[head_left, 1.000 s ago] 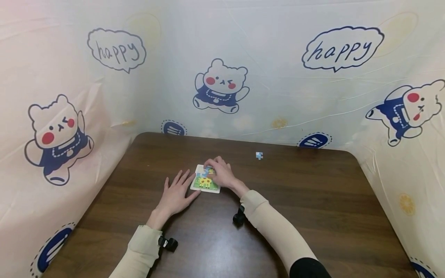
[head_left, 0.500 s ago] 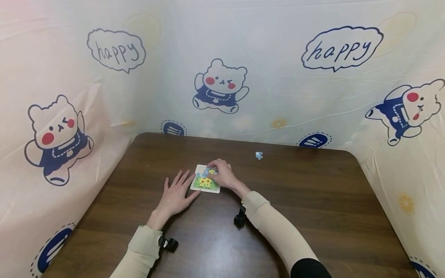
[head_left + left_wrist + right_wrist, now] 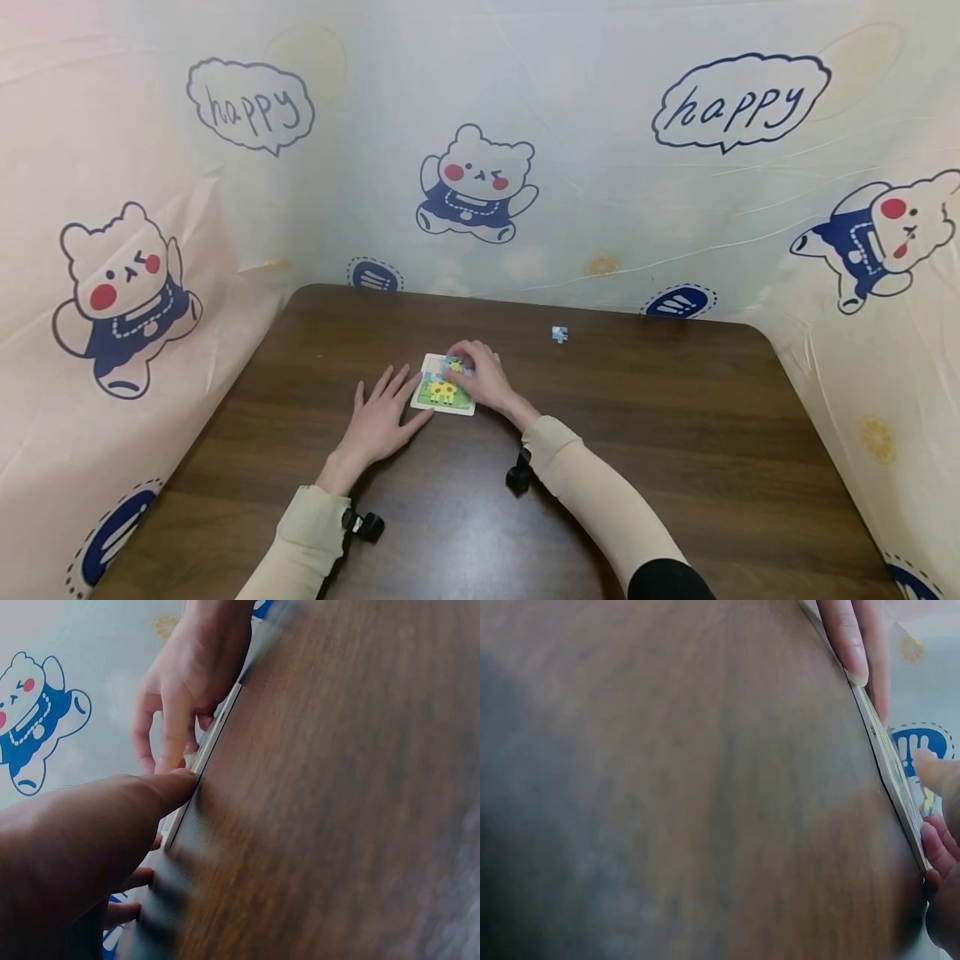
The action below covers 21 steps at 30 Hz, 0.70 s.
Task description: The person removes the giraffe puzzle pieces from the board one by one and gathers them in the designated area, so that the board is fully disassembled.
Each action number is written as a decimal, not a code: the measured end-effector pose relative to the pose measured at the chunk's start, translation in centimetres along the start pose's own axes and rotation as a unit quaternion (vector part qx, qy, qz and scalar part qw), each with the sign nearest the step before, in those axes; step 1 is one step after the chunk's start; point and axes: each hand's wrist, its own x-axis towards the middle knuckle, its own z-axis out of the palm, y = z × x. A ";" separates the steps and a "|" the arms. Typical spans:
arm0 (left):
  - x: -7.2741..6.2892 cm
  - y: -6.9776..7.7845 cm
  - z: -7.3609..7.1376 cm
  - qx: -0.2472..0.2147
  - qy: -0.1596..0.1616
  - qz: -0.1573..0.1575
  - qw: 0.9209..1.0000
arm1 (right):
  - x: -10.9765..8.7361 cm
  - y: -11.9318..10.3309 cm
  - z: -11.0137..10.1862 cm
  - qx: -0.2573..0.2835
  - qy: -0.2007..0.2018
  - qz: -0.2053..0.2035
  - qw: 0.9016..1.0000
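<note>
Right hand point(image 3: 489, 380) pinches a piece point(image 3: 455, 365) at the tray point(image 3: 433, 363).
I see giraffe pieces point(image 3: 442, 392) inside, just beside the grip; left hand point(image 3: 379, 423) spread, touching tray's edge.

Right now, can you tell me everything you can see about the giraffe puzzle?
The giraffe puzzle is a thin, roughly square board with a white border, perhaps wood or card. It shows a yellow, brown-spotted body on green, with blue above; its upper left is bare and pale. It lies flat on the brown table. The left hand touches its left side. The right hand covers its upper right, seemingly pinching the head piece.
</note>
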 end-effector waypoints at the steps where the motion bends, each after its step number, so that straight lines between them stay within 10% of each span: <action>1: 0.0 0.0 0.0 0.000 0.000 0.000 1.000 | 0.0 0.0 0.0 0.006 0.004 -0.001 1.000; 21: 0.0 -0.2 0.3 -0.002 0.001 -0.005 1.000 | 0.0 0.4 -1.2 0.028 0.037 0.047 0.998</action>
